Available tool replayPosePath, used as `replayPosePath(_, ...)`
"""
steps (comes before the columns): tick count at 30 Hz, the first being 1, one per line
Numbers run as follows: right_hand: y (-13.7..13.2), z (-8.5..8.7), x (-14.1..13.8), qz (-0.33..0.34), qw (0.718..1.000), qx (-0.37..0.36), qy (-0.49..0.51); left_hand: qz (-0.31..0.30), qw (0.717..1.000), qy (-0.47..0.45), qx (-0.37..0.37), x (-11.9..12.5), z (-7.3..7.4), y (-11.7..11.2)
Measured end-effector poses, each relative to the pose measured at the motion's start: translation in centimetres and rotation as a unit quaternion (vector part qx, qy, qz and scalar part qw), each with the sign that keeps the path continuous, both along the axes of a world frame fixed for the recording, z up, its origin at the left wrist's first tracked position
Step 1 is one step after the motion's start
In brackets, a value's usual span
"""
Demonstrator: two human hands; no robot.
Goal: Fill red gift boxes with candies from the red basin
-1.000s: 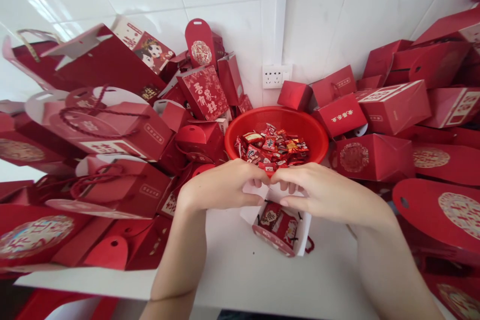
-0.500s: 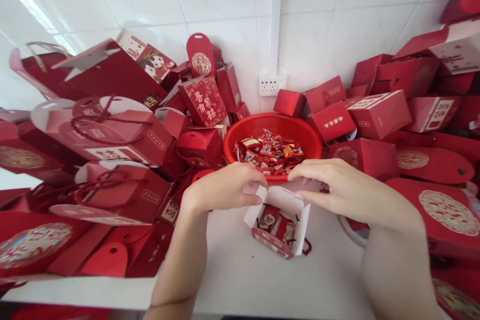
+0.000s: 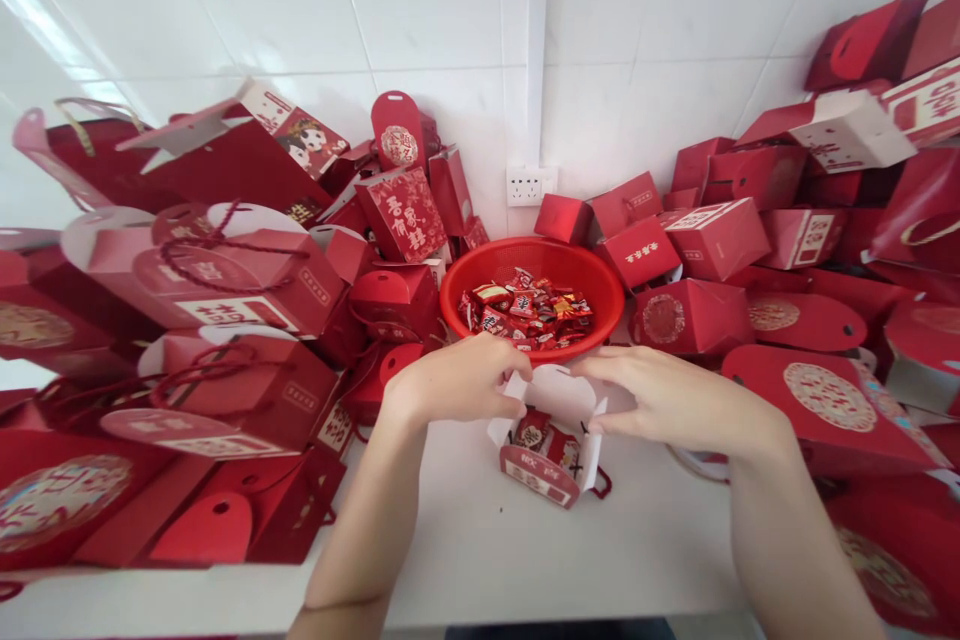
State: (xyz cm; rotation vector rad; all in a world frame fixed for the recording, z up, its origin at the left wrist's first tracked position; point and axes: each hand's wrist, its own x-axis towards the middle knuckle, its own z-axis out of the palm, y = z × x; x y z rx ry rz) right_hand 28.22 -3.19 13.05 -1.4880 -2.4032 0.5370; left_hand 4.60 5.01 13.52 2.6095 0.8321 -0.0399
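Beside the heaped red gift boxes (image 3: 225, 340), the left hand (image 3: 457, 382) keeps its grip pinched on the left flap of the small open box (image 3: 551, 470). The box stands candy-filled on the white tabletop (image 3: 487, 550), just before the red basket (image 3: 461, 280). The right hand (image 3: 664, 402) has its grip closed on the right flap.

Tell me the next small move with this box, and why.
Probably fold the flaps inward to close the box. The left hand and right hand each pinch an open white flap, and candies already lie inside.
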Motion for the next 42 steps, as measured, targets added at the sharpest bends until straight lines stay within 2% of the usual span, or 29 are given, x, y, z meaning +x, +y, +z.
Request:
replayPosePath(5, -1.4, -1.2, 0.3, -0.041, 0.998, -0.047, 0.027, -0.007, 1.000, 0.002, 0.008, 0.2, -0.1, -0.4)
replayPosePath(10, -2.3, -3.7, 0.6, -0.074, 0.989, -0.068, 0.108, -0.018, 1.000, 0.002, 0.010, 0.7, -0.2, -0.9)
replayPosePath(15, -2.2, -6.2, 0.5, -0.097, 0.977, -0.026, 0.187, -0.017, 1.000, -0.006, 0.002, 1.0, 0.0, -1.7)
replayPosePath(18, -1.7, -7.9, 0.2, -0.100, 0.966, 0.009, 0.240, 0.001, 0.999, -0.047, -0.011, 0.4, -0.3, -2.5)
replayPosePath(21, -1.3, -9.5, -0.1, -0.104, 0.958, 0.027, 0.265, 0.018, 0.994, -0.109, -0.028, -0.7, -1.8, -3.5)
replayPosePath(25, -1.3, -11.1, -0.1, -0.125, 0.957, 0.027, 0.260, 0.072, 0.976, -0.191, -0.078, -2.0, -4.9, -5.6)
replayPosePath(31, -1.3, -12.2, -0.1, -0.136, 0.953, 0.019, 0.271, 0.121, 0.951, -0.272, -0.088, -2.2, -8.8, -8.2)
replayPosePath(34, -1.3, -12.1, -0.3, -0.125, 0.952, 0.024, 0.279, 0.115, 0.949, -0.280, -0.088, -2.2, -9.9, -8.5)
replayPosePath(37, -1.3, -11.8, -0.5, -0.108, 0.951, 0.031, 0.287, 0.101, 0.947, -0.294, -0.082, -2.1, -10.4, -8.4)
replayPosePath(42, -1.2, -12.0, -0.5, -0.089, 0.945, 0.044, 0.312, 0.137, 0.942, -0.304, -0.026, -1.2, -10.9, -8.1)
